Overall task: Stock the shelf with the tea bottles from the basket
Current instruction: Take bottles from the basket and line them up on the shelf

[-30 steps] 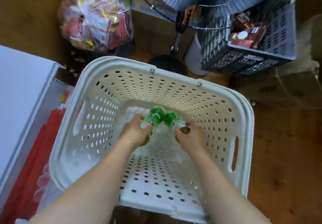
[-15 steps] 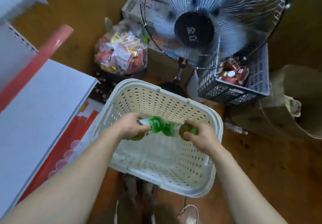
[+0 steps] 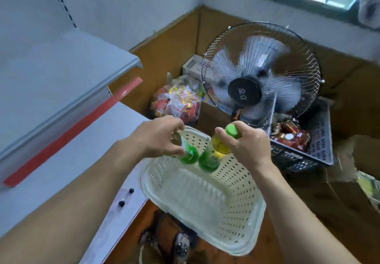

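Head view: left hand (image 3: 158,138) and right hand (image 3: 244,142) are each gripping a tea bottle by its neck, hanging below, seemingly for shelving.

Green-labelled bottles (image 3: 207,161) with yellow tea, green cap (image 3: 232,131); cream perforated basket (image 3: 226,202); grey shelf (image 3: 61,66), red strip (image 3: 78,128).

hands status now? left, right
Left hand: holding a tea bottle by its top.
Right hand: holding the other tea bottle by its neck.
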### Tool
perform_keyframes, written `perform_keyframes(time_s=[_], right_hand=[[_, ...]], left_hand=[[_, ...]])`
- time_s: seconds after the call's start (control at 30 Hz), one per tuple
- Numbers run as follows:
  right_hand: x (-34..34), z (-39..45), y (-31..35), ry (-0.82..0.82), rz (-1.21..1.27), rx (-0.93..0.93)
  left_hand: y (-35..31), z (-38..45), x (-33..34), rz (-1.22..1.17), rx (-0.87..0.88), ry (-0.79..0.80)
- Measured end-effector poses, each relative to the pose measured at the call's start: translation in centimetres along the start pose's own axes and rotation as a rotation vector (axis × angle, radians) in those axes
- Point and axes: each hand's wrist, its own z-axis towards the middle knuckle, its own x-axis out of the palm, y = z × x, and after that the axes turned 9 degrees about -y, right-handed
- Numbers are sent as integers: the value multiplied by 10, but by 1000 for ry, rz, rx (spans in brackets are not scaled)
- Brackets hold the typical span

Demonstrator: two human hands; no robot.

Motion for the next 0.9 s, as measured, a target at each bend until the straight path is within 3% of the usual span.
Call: perform_keyframes(time_s=[0.3, 0.67, 0.9], right_hand=[[-48, 53, 127, -28, -19, -326], [-68, 46, 277, -19, 186, -475], [-58, 27, 372, 16, 171, -637]], left_hand=[[0, -45, -103, -164, 70, -400], [56, -127, -221, -313, -155, -944], [105, -173, -281, -14, -187, -914]])
